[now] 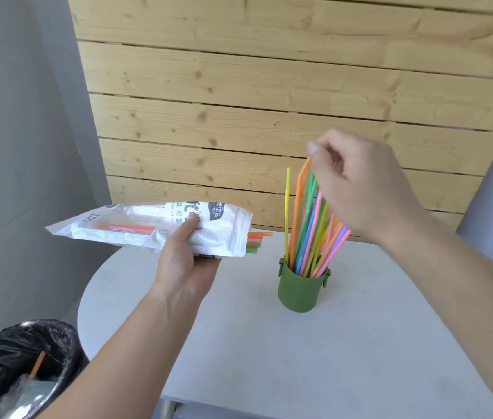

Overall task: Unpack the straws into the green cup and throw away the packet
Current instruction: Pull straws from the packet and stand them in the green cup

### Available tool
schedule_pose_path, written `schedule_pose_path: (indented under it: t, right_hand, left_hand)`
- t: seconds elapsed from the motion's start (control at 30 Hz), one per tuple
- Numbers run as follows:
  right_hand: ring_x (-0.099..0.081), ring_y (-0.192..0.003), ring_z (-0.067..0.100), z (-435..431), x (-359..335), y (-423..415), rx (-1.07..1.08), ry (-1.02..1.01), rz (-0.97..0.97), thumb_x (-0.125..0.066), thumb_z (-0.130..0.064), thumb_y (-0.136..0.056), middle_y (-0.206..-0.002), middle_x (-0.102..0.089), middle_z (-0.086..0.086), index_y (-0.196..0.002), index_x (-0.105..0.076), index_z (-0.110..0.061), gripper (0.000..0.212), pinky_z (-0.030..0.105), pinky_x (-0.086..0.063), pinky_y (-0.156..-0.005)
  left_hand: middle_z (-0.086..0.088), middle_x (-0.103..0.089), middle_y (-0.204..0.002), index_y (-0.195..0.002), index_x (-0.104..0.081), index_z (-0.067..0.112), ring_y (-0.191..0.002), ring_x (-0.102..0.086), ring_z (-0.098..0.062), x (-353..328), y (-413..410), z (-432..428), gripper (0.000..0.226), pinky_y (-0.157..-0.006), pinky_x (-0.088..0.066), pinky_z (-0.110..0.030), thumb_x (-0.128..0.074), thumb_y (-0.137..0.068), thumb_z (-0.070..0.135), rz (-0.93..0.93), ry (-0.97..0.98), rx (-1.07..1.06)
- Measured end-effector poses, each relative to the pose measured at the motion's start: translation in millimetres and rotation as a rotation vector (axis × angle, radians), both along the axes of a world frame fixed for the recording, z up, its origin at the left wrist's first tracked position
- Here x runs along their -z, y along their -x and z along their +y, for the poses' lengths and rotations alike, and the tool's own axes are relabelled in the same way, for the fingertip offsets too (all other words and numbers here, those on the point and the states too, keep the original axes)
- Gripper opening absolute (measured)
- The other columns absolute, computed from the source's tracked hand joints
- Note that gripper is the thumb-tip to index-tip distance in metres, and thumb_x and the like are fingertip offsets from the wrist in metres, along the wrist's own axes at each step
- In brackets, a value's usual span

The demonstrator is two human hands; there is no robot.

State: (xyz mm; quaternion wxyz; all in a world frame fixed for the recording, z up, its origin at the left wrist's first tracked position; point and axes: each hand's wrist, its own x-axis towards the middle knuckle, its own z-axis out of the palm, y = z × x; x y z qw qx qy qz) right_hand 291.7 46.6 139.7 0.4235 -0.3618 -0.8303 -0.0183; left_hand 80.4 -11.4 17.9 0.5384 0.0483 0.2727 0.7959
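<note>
My left hand (183,261) holds a white plastic straw packet (136,228) level above the table's left side, thumb on top. A few orange and green straws (257,241) stick out of its open right end. The green cup (299,288) stands upright on the table and holds several coloured straws (308,231) leaning to the right. My right hand (360,186) is above the cup, its fingers curled around the tops of those straws. One yellow straw (287,213) stands apart at the left of the bunch.
The round grey table (269,343) stands against a wooden plank wall (269,86). A bin with a black liner (18,367) sits on the floor at lower left; an orange straw and clear wrapping lie inside it.
</note>
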Motion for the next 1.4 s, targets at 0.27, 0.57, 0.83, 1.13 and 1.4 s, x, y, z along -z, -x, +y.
schedule_pose_path:
  t: [0.27,0.57,0.83,1.13,1.4]
  right_hand:
    - [-0.048,-0.036,0.015,-45,93,26,-0.041,1.124,0.461,-0.035,-0.064,-0.098,-0.053,-0.064,-0.001,-0.098,-0.061,-0.021,0.050,0.020,-0.032,-0.040]
    - [-0.041,-0.037,0.015,-45,110,31,-0.131,1.170,0.774,-0.054,-0.038,-0.097,-0.051,-0.056,-0.001,-0.079,-0.056,-0.013,0.030,0.018,-0.030,-0.039]
    - [-0.046,-0.038,0.011,-38,106,19,-0.122,1.053,0.796,-0.059,-0.024,-0.099,-0.050,-0.058,-0.005,-0.081,-0.061,-0.009,0.024,0.022,-0.037,-0.038]
    - [-0.042,-0.039,0.014,-40,109,18,-0.131,1.038,0.778,-0.058,-0.030,-0.100,-0.051,-0.055,-0.002,-0.077,-0.059,-0.013,0.028,0.023,-0.032,-0.037]
    - [-0.045,-0.037,0.014,-37,109,13,-0.154,0.977,0.808,-0.062,-0.038,-0.096,-0.053,-0.060,-0.001,-0.089,-0.064,-0.012,0.027,0.022,-0.035,-0.037]
  left_hand:
    - [-0.011,-0.076,-0.121,-0.126,-0.067,0.006,-0.117,-0.073,-0.027,-20,-20,-9,0.027,-0.091,-0.062,-0.041,-0.064,-0.100,0.012,0.176,-0.081,0.053]
    - [-0.019,-0.064,-0.142,-0.141,-0.058,0.000,-0.126,-0.067,-0.033,-16,-35,-5,0.045,-0.101,-0.057,-0.046,-0.066,-0.099,0.014,0.241,-0.042,0.028]
    - [-0.008,-0.078,-0.119,-0.125,-0.069,0.006,-0.115,-0.073,-0.026,-13,-27,-3,0.027,-0.091,-0.062,-0.042,-0.066,-0.098,0.011,0.165,-0.002,0.025]
    - [-0.004,-0.082,-0.095,-0.105,-0.072,0.009,-0.089,-0.080,-0.021,-8,-25,-1,0.009,-0.080,-0.065,-0.042,-0.067,-0.098,0.008,0.109,-0.013,0.036]
    - [-0.003,-0.082,-0.091,-0.103,-0.072,0.008,-0.084,-0.081,-0.019,-10,-19,-1,0.008,-0.076,-0.066,-0.043,-0.066,-0.099,0.007,0.064,-0.009,0.028]
